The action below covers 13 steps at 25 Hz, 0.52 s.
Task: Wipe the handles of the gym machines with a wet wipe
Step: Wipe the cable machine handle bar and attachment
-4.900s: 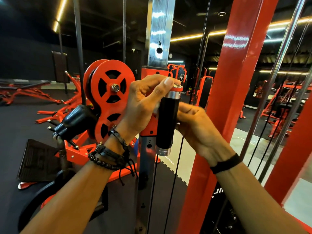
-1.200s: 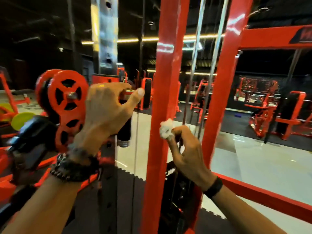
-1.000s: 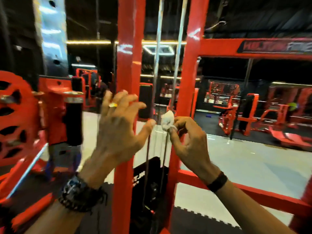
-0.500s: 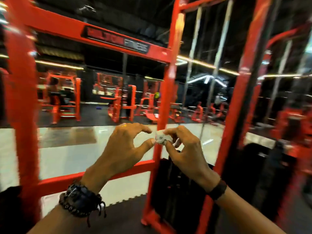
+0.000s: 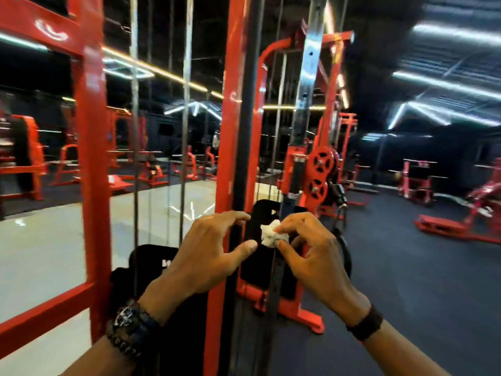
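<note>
While the right hand (image 5: 311,251) pinches a crumpled white wipe (image 5: 269,234) between thumb and fingertips, the left hand (image 5: 208,251) hovers just beside it, fingers loosely spread and holding nothing. Both are raised before a red machine post (image 5: 227,104); a black handle (image 5: 296,177) hangs well beyond.

Dark rubber gym floor (image 5: 423,280) under red machine frames (image 5: 282,302), pale glossy strip (image 5: 48,256) leftward.

Red upright (image 5: 230,131) & cables (image 5: 187,131) block ahead; open floor (image 5: 420,267) rt.
</note>
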Tool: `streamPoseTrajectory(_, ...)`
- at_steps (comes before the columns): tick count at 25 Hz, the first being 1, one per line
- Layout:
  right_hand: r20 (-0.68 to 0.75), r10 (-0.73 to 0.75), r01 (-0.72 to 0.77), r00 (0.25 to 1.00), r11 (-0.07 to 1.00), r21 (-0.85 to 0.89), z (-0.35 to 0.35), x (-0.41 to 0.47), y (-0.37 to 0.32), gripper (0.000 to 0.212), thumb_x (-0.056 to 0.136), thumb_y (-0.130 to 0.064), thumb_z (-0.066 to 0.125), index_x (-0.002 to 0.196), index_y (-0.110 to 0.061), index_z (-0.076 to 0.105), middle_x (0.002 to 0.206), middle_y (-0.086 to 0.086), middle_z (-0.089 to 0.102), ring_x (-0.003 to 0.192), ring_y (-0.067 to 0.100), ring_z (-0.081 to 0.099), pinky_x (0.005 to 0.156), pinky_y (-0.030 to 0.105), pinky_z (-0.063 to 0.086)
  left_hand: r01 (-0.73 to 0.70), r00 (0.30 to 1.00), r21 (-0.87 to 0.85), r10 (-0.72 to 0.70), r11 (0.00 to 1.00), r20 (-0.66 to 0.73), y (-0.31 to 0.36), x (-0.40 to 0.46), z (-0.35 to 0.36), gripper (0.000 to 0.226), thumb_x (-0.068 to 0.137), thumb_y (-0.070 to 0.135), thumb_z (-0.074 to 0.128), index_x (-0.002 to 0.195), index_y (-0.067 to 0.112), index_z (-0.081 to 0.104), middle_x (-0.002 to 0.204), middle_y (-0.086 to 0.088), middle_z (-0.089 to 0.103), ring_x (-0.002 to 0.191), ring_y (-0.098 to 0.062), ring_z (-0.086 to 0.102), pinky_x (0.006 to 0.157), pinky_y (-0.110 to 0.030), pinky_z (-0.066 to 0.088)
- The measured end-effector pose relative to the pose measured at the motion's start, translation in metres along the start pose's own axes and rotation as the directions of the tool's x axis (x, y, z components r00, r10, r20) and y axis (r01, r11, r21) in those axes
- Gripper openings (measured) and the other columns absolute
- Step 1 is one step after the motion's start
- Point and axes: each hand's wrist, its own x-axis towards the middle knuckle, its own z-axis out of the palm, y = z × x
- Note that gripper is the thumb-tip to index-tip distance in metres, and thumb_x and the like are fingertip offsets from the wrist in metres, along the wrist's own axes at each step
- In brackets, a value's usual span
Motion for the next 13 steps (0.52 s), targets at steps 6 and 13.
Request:
streamPoseTrajectory(6,-0.052,-0.027,0.02,0.998,0.991,-0.129,0.0,0.051,0.082,0.017,0.081,-0.006,0.076,0.096,-0.012,0.071,0.101,-0.002,0.064,0.085,0.014,0.063,0.064,0.031,0.053,-0.117,0.993,-0.118,0.114,0.986,-0.032,-0.054,0.094,0.044,0.061,0.078,0.063,0.052,0.129,0.031,0.06,0.124,0.022,0.058,0.116,0.008,0.049,0.096,-0.009,0.032)
streamPoseTrajectory(13,-0.133,0.084,-0.118,0.988,0.955,-0.273,0.007,0.068,0.181,0.018,0.082,-0.006,0.078,0.096,-0.015,0.071,0.096,-0.008,0.065,0.079,0.014,0.062,0.064,0.033,0.053,-0.196,0.976,-0.29,0.214,0.937,0.033,-0.114,0.182,0.115,0.059,0.082,0.056,0.052,0.138,0.036,0.052,0.146,0.021,0.047,0.136,0.005,0.039,0.115,-0.042,0.034)
